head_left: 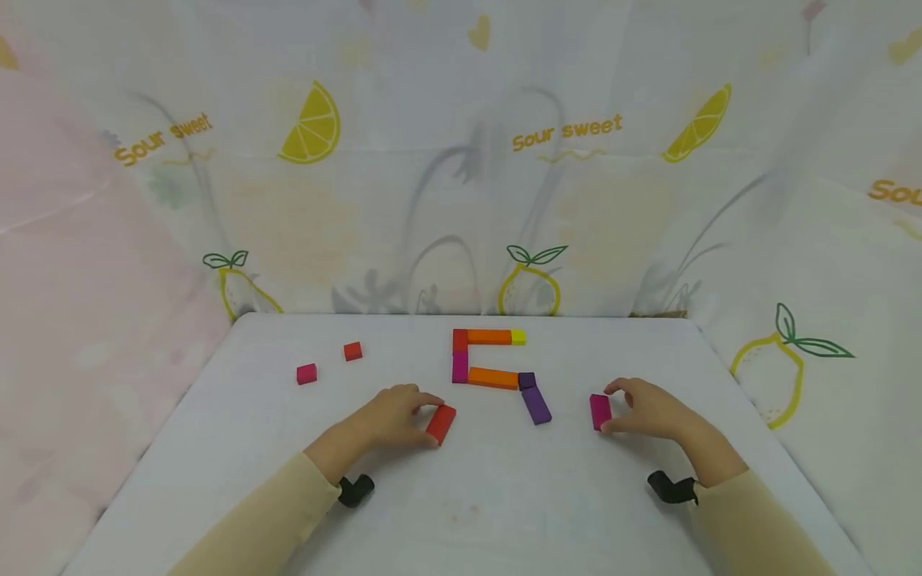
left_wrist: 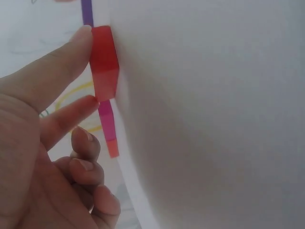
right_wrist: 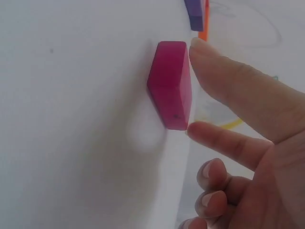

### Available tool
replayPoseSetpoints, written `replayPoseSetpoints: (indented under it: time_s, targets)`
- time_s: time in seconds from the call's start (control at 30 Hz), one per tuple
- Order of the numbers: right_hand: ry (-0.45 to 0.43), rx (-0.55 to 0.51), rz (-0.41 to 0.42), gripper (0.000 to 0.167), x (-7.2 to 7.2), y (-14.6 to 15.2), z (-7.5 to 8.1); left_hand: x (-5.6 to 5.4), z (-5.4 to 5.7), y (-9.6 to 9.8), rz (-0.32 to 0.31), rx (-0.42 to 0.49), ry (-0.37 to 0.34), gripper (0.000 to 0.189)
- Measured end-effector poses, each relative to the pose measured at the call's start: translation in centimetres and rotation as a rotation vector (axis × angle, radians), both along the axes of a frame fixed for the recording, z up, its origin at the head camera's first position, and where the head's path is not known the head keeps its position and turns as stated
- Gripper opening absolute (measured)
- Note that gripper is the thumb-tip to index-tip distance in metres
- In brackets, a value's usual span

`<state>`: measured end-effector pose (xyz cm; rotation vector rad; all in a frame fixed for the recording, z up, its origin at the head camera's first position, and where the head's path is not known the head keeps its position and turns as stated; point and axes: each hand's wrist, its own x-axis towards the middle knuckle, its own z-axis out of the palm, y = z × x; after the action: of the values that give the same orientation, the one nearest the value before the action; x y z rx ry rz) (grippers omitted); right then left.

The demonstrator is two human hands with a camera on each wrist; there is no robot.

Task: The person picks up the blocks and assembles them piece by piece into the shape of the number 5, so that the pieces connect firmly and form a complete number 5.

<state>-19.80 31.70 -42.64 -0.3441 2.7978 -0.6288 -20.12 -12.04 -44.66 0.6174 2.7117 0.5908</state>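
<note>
My left hand [head_left: 398, 416] pinches a red block [head_left: 441, 425] by its two ends between thumb and index finger, on the table left of centre. The other fingers curl loosely in the left wrist view, clear of the red block [left_wrist: 104, 64]. On the right, my right hand [head_left: 651, 410] holds a magenta block [head_left: 600, 412] the same way, thumb at the near end and index finger at the far end. The right wrist view shows this magenta block [right_wrist: 170, 86] tilted beside the fingertips. Between the hands lies a purple block [head_left: 536, 406], touching a dark purple cube [head_left: 527, 381].
Behind the hands, joined blocks include an upper orange block [head_left: 490, 337], yellow cube [head_left: 519, 338], red block [head_left: 460, 341], magenta block [head_left: 459, 369] and lower orange block [head_left: 493, 378]. A red cube [head_left: 353, 351] and pink cube [head_left: 306, 374] lie left on the white table [head_left: 504, 504].
</note>
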Motion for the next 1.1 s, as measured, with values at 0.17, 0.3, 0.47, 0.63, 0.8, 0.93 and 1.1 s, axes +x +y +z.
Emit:
replayPoseSetpoints:
  time_s: [0.17,0.3,0.47,0.63,0.8,0.93,1.1]
  targets:
    - [-0.045,-0.037,-0.018,0.061,0.3,0.2,-0.1,0.2,0.2,-0.1,-0.002,0.022,-0.020,0.057]
    - [-0.066,-0.052,-0.032,0.059,0.7,-0.2,-0.3,0.5,0.3,0.2,-0.007,0.035,-0.042,0.057]
    - [-0.067,-0.044,-0.028,0.057,1.2,-1.0,-0.4,1.0,0.2,0.5,-0.027,0.035,-0.051,0.057]
    - [-0.077,-0.046,-0.031,0.058,1.6,-2.1,-0.5,1.5,0.3,1.0,-0.078,0.028,-0.059,0.057]
    - [-0.059,-0.027,-0.017,0.059,2.3,-3.3,-0.9,2.0,0.4,1.8,-0.115,0.019,-0.074,0.058]
    - [-0.049,-0.014,-0.002,0.059,2.9,-4.5,-0.9,2.3,0.4,2.4,-0.128,0.014,-0.098,0.058]
    - [-0.025,0.019,0.027,0.056,3.4,-6.0,-0.7,2.8,0.7,3.0,-0.157,0.005,-0.149,0.057]
